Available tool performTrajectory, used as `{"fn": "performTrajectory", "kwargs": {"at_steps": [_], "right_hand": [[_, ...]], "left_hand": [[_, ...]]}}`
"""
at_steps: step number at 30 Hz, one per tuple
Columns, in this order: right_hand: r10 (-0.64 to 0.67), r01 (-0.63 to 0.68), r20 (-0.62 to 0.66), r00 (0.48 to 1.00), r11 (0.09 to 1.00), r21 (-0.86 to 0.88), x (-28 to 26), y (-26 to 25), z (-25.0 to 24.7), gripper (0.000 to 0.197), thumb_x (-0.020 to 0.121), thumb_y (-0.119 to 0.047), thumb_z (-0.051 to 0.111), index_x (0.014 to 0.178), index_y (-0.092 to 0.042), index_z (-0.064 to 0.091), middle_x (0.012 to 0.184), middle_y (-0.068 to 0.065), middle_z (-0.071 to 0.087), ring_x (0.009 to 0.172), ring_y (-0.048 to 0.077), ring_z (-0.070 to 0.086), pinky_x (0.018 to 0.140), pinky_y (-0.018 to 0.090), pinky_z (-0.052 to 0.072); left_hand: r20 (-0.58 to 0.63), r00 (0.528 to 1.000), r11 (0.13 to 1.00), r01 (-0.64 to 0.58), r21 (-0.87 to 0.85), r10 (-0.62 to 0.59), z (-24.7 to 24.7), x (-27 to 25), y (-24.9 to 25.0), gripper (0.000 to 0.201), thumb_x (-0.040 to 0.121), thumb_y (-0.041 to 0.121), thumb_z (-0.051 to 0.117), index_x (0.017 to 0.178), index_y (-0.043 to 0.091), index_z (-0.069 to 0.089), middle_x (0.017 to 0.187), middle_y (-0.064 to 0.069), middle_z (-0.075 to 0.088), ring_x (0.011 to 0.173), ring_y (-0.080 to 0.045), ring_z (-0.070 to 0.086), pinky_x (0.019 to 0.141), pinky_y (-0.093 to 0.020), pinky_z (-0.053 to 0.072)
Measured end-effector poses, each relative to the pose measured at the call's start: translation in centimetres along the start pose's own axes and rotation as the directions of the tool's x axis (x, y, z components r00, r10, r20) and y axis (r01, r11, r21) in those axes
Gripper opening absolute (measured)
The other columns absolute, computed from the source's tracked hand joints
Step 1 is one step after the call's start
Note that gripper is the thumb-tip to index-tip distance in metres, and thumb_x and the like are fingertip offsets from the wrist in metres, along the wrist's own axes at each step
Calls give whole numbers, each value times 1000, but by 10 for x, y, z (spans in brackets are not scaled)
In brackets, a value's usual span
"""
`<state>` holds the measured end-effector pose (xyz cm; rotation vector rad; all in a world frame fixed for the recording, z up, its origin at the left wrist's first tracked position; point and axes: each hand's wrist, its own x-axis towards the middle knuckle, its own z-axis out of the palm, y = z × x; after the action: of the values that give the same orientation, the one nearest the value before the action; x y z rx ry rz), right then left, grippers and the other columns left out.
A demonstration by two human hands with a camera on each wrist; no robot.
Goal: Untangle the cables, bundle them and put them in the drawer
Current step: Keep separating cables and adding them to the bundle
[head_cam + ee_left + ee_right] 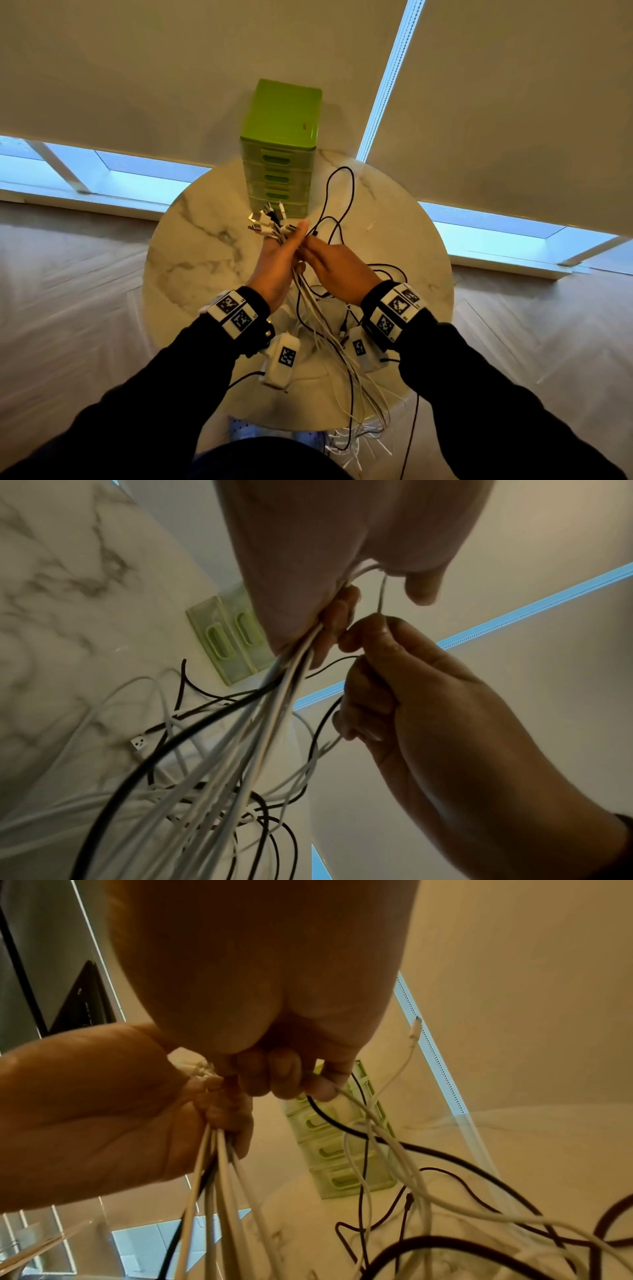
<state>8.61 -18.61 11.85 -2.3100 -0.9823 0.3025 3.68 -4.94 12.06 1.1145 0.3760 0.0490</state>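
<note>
Both hands work just in front of the green drawer unit [281,150], which stands at the far edge of the round marble table [191,246] with all its drawers closed. The left hand [275,263] has its grip clamped round a sheaf of white and black cables [310,301]; their connector ends [265,219] fan out above the fist toward the drawer unit, while the long tails drop back away from it, across the table and over its near edge. Gathering the plugs at one end in this way appears meant to align the cables so that each length can be drawn straight. The right hand [334,263], touching the left on the side away from the unit's left face, has its fingers [284,1077] curled on at least one white strand [383,1118] and a black one beside it; the left wrist view shows thumb and forefinger pinching a thin white lead [381,596] that runs up to the left fist. This hold is probably for feeding a freed strand into the sheaf. A dark braided cable [339,192] lies in loose loops on the table to the right of the drawer unit, not yet collected. Judged from this layout, untangling is partly done; bundling and stowing in a drawer remain.
</note>
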Motion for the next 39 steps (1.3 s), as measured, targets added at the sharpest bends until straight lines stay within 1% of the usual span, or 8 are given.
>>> {"fn": "performTrajectory", "kwargs": {"at_steps": [7, 13, 16, 19, 23, 31, 35, 39], "right_hand": [[-7, 10, 73, 997, 999, -43, 6, 0, 2, 32, 107, -42, 34, 106, -22, 58, 91, -3, 71, 78, 17, 64, 70, 37, 50], [165, -141, 184, 969, 981, -135, 7, 28, 6, 46, 104, -55, 31, 88, -21, 57, 73, -3, 63, 74, 16, 60, 91, 39, 43], [270, -200, 260, 927, 943, -267, 5, 47, 6, 36, 104, -55, 27, 87, -31, 49, 72, -10, 56, 82, 13, 55, 102, 44, 20], [372, -256, 310, 875, 899, -356, 0, 72, 1, 33, 104, -55, 23, 86, -40, 46, 81, -16, 56, 92, 13, 54, 105, 47, 16], [475, -345, 343, 811, 860, -377, -16, 108, -12, 37, 101, -63, 19, 79, -49, 45, 81, -14, 62, 91, 9, 54, 104, 47, 18], [339, -333, 40, 940, 936, -117, 28, 78, -20, 63, 93, -73, 13, 72, -28, 52, 68, -8, 64, 78, 18, 66, 95, 52, 43], [192, -185, 22, 981, 966, -183, 45, 39, -22, 45, 106, -52, 27, 70, -32, 46, 69, -11, 59, 76, 16, 60, 98, 48, 38], [114, -86, 95, 989, 961, -262, 48, 18, -16, 42, 107, -50, 23, 92, -27, 56, 79, -4, 67, 81, 19, 63, 99, 42, 26]], "left_hand": [[-45, 999, 993, -23, 118, 29, -4, 0, -3, 28, 108, 41, 36, 98, 18, 48, 59, 6, 47, 55, -7, 48, 49, -20, 40], [-141, 985, 985, -80, 150, 101, -9, 10, 5, 46, 108, 48, 30, 79, 17, 50, 68, -1, 53, 80, -15, 64, 79, -29, 49], [-138, 980, 990, -143, -14, 140, -14, 14, 24, 47, 108, 47, 29, 73, 19, 42, 61, -2, 34, 62, -19, 59, 74, -38, 59], [-170, 968, 971, -205, -121, 183, -27, 22, 49, 46, 109, 47, 29, 71, 23, 37, 56, 7, 28, 48, -11, 32, 51, -29, 42], [-266, 929, 945, -300, -130, 258, -58, 36, 90, 44, 109, 46, 30, 70, 25, 33, 55, 9, 27, 48, -9, 22, 47, -24, 25], [-148, 965, 939, -166, 301, 218, -43, 33, 52, 43, 107, 46, 37, 70, 25, 42, 55, 9, 38, 50, -9, 32, 53, -29, 25], [-126, 989, 948, -36, 315, 79, -24, 34, 24, 45, 105, 52, 40, 79, 22, 62, 62, 7, 46, 54, -9, 38, 55, -29, 29], [-117, 993, 964, 53, 260, -23, -10, 38, 18, 44, 106, 48, 39, 93, 15, 63, 55, 12, 40, 50, -7, 35, 55, -26, 29]]}}
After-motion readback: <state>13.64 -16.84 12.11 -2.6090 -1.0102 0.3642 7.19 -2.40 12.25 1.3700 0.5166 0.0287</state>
